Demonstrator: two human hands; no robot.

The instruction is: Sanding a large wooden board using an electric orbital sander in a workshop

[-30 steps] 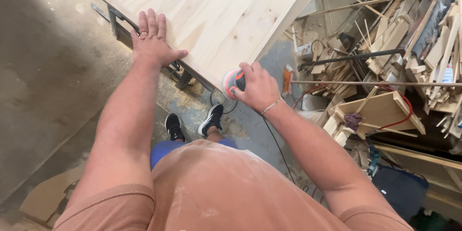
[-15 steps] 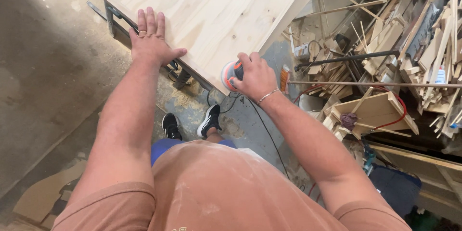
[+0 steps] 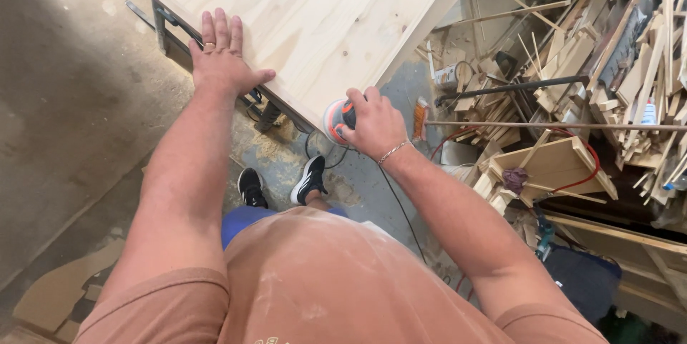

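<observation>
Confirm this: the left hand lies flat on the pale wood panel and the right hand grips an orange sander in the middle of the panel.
Wrong on one point: the head view shows the right hand gripping the orange sander at the panel's near edge, not the middle. The left hand does lie flat on the pale wood panel.

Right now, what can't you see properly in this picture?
- Head view: the sander is mostly covered by the right hand; its pad is hidden.
- The wooden panel runs off the top edge.
- The stand under it is mostly hidden by the panel and the left hand.
- The scrap wood pile is too jumbled to sort out.
</observation>
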